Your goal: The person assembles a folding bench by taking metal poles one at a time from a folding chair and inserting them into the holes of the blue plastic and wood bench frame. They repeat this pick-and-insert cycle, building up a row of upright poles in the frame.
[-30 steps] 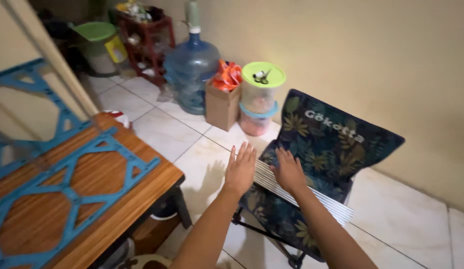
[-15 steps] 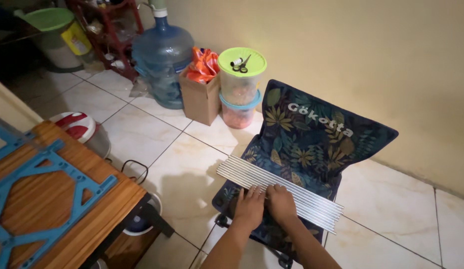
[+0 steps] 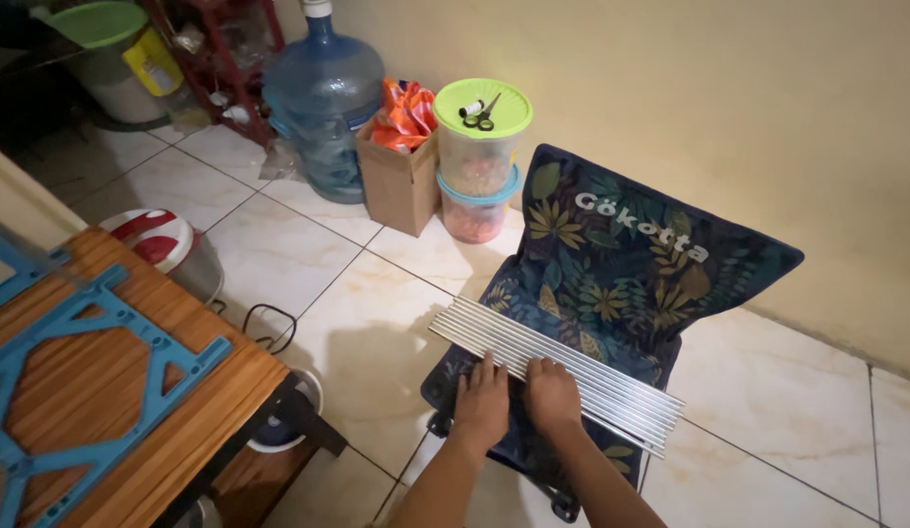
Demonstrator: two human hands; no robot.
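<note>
Silvery metal rods (image 3: pixel 563 376) lie side by side under flat, open hands (image 3: pixel 519 399).

This looks like a room in a home, probably a utility corner. Around the folding chair (image 3: pixel 621 293) on the tiled floor (image 3: pixel 347 254) stand a water jug (image 3: pixel 323 108), a cardboard box (image 3: pixel 396 186), stacked plastic tubs (image 3: pixel 479 166) and a rice cooker (image 3: pixel 167 249).

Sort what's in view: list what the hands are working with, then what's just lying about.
In hand: left hand, right hand, metal rods, folding chair.

Lying about: water jug, cardboard box, stacked tubs, scissors, wooden table.
</note>
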